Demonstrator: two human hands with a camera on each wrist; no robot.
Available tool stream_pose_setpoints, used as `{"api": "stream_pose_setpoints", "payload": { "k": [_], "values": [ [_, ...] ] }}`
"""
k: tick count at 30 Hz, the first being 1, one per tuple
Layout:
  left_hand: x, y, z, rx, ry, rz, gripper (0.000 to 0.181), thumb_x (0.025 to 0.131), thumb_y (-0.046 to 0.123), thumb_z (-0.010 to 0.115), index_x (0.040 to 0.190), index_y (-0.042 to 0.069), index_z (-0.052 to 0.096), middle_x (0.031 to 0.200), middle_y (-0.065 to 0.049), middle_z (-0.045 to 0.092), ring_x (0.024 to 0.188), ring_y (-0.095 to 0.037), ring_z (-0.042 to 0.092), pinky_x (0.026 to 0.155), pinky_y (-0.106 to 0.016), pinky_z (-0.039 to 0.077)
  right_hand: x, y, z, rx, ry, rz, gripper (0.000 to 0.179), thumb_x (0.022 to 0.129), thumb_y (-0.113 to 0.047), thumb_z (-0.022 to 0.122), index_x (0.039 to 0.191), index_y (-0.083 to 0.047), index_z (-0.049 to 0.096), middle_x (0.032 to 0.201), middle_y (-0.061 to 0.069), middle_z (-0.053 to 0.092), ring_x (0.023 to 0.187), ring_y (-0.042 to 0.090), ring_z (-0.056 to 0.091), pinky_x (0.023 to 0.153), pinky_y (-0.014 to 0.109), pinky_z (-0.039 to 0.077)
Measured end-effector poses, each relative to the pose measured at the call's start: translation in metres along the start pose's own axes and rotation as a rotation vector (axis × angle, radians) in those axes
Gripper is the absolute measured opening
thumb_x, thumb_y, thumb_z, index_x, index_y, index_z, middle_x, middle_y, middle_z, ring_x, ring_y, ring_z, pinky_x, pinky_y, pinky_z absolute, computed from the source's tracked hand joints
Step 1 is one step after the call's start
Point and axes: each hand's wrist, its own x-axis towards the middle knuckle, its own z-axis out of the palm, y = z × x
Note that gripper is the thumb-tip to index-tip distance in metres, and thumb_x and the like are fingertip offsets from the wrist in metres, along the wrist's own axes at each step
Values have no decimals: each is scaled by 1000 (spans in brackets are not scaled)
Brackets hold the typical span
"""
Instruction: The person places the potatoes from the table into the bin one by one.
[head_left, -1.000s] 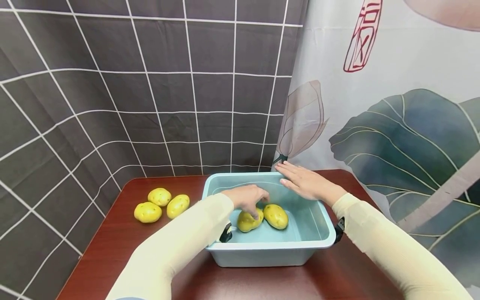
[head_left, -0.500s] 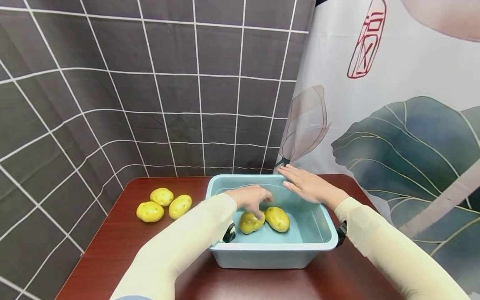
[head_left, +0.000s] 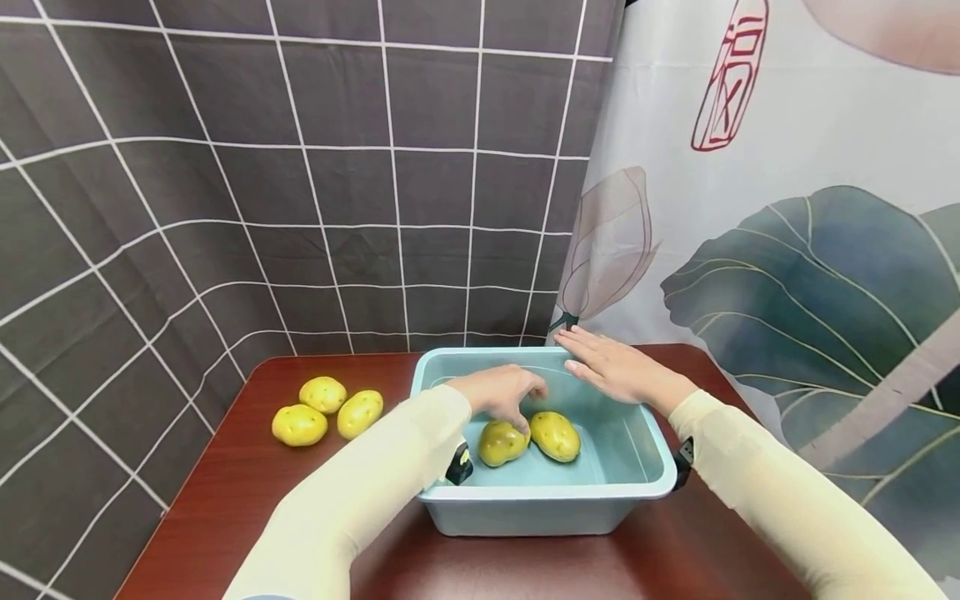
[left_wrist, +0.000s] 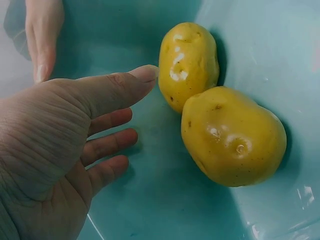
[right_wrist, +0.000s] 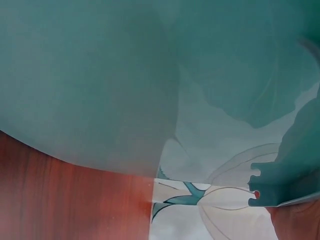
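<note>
Left hand (head_left: 504, 390) empty, spread loosely over two touching potatoes (head_left: 555, 436) in blue tub (head_left: 545, 493); right hand (head_left: 617, 367) flat above far side. Nudge from thumb (left_wrist: 117, 86) could roll rounded potatoes apart.

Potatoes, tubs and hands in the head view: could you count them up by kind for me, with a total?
Yellow potatoes: 5 (2 in the tub, 3 on the table)
Light blue tub: 1
Left hand and right hand: 2
Total: 8
</note>
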Motion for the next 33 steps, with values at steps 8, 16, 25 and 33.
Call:
{"api": "stream_pose_setpoints", "payload": {
  "k": [8, 16, 25, 33],
  "values": [
    [0, -1, -5, 15, 18, 35, 60, 77, 31, 82, 128, 13, 58, 123, 1, 62, 114, -12, 55, 99, -27, 41, -1, -1, -2, 0, -12, 6, 60, 102, -49, 32, 154, -20, 23, 157, 2, 25, 146, 25, 13, 112, 56, 18],
    [-6, -8, -20, -57, 86, 55, 61, 77, 30, 82, 130, 11, 56, 125, -2, 62, 113, -14, 58, 96, -27, 44, 1, -2, -2, -3, -27, 16, 58, 103, -44, 38, 154, -19, 24, 158, 0, 23, 146, 23, 12, 113, 54, 17],
    [-30, -11, -31, -65, 106, 41, 61, 77, 28, 82, 129, 9, 57, 126, -4, 62, 113, -18, 59, 95, -28, 46, 1, -2, -1, 3, -32, 15, 59, 102, -45, 37, 154, -19, 24, 157, 1, 24, 146, 25, 13, 113, 55, 17],
    [-68, -13, -46, -62, 179, 20, 59, 79, 31, 80, 131, 13, 57, 121, -2, 64, 104, -17, 64, 88, -28, 50, 2, 0, -1, 4, -22, 9, 61, 102, -48, 35, 153, -16, 26, 157, 3, 25, 146, 27, 14, 113, 55, 18]
  ]
}}
